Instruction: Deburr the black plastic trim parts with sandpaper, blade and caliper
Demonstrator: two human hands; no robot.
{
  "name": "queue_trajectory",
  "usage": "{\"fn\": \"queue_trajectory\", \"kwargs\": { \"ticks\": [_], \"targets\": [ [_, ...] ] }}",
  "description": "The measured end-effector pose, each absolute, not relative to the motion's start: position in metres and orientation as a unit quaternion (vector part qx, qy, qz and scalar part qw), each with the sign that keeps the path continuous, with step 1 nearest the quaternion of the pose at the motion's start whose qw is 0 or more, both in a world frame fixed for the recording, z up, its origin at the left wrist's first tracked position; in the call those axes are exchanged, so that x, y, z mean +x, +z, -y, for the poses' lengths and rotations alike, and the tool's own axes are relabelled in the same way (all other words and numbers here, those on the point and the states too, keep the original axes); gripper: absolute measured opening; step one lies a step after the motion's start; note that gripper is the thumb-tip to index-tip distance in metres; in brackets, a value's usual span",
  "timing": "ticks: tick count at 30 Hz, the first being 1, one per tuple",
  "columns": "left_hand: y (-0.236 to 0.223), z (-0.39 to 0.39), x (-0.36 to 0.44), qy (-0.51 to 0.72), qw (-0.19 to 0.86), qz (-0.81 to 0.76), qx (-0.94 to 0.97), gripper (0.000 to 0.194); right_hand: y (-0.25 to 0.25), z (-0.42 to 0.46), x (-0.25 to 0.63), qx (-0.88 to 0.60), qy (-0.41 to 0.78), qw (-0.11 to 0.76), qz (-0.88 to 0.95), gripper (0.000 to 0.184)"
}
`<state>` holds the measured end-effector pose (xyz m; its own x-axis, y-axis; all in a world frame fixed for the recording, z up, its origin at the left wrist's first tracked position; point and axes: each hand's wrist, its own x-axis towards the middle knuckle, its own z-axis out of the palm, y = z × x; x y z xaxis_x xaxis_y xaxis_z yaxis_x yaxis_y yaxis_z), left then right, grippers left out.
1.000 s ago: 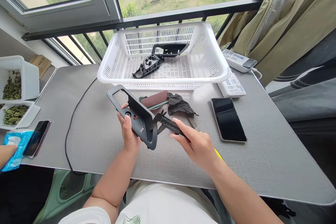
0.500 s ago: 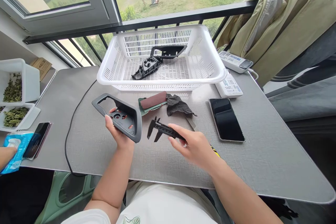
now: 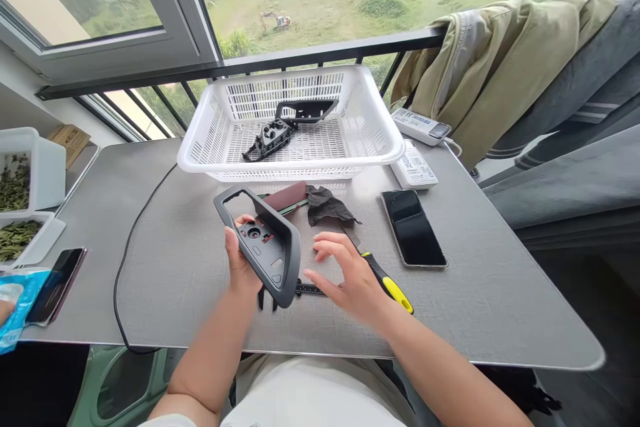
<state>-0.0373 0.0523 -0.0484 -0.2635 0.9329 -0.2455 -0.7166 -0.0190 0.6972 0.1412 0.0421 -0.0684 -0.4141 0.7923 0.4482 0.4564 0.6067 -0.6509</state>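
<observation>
In my left hand point(image 3: 241, 265) is a dark grey plastic trim piece point(image 3: 270, 247), tilted, with a frame-like opening at its far end and a recessed, perforated panel. My right hand point(image 3: 350, 277) is empty, its fingers spread and curved, just right of the trim piece. Below both lies a black vernier caliper point(image 3: 310, 288) on the table, partly covered by the trim piece and my right hand. Beside my right hand rests a scraper-like tool with a black and yellow handle point(image 3: 393, 287). Sandpaper sheets point(image 3: 287, 197) and a crumpled black cloth point(image 3: 327, 205) lie beyond.
A white plastic basket point(image 3: 290, 167) at the back holds black plastic parts point(image 3: 273, 137). A phone point(image 3: 414, 228) lies to the right, near white boxes point(image 3: 415, 167). A black cable point(image 3: 125, 260) crosses the left side. Another person's hand point(image 3: 6, 310) touches a blue packet point(image 3: 30, 300) at far left.
My right hand has let go of the caliper, which now lies on the table. The trim piece in my left hand has moved right and nearer to me. The camera view has shifted.
</observation>
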Motion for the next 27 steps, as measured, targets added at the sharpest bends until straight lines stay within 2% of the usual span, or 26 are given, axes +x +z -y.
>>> {"fn": "queue_trajectory", "kwargs": {
  "ticks": [1, 3, 7, 10, 12, 14, 16, 18, 20, 22, 24, 27],
  "targets": [
    [-0.048, -0.049, -0.034, 0.679, 0.615, -0.371, 0.154, 0.05, -0.067, -0.043, 0.143, -0.369, 0.218, 0.423, 0.798, 0.029],
    [-0.048, -0.043, -0.028, 0.63, 0.664, -0.364, 0.174, 0.054, -0.063, -0.045, 0.146, -0.317, 0.205, 0.454, 0.807, 0.032],
    [-0.05, -0.037, -0.027, 0.526, 0.705, -0.406, 0.247, 0.067, -0.055, -0.046, 0.152, -0.228, 0.207, 0.494, 0.813, 0.022],
    [-0.055, -0.038, -0.035, 0.485, 0.66, -0.453, 0.352, 0.076, -0.049, -0.044, 0.157, -0.241, 0.267, 0.557, 0.748, 0.016],
    [-0.057, -0.04, -0.041, 0.521, 0.584, -0.489, 0.387, 0.071, -0.043, -0.043, 0.16, -0.29, 0.351, 0.565, 0.688, 0.021],
    [-0.057, -0.043, -0.046, 0.584, 0.485, -0.517, 0.396, 0.062, -0.038, -0.044, 0.162, -0.334, 0.462, 0.529, 0.629, 0.032],
    [-0.055, -0.046, -0.049, 0.637, 0.416, -0.518, 0.391, 0.053, -0.035, -0.047, 0.161, -0.337, 0.575, 0.452, 0.593, 0.039],
    [-0.051, -0.048, -0.049, 0.645, 0.437, -0.495, 0.384, 0.046, -0.035, -0.05, 0.155, -0.308, 0.665, 0.365, 0.575, 0.043],
    [-0.047, -0.048, -0.047, 0.595, 0.535, -0.468, 0.376, 0.046, -0.037, -0.051, 0.145, -0.281, 0.719, 0.296, 0.562, 0.046],
    [-0.044, -0.047, -0.043, 0.516, 0.627, -0.459, 0.361, 0.047, -0.041, -0.051, 0.136, -0.281, 0.735, 0.261, 0.559, 0.048],
    [-0.043, -0.046, -0.04, 0.467, 0.664, -0.478, 0.335, 0.045, -0.043, -0.052, 0.132, -0.303, 0.712, 0.236, 0.588, 0.049],
    [-0.044, -0.047, -0.038, 0.47, 0.657, -0.511, 0.294, 0.039, -0.044, -0.059, 0.141, -0.387, 0.565, 0.207, 0.699, 0.044]
  ]
}}
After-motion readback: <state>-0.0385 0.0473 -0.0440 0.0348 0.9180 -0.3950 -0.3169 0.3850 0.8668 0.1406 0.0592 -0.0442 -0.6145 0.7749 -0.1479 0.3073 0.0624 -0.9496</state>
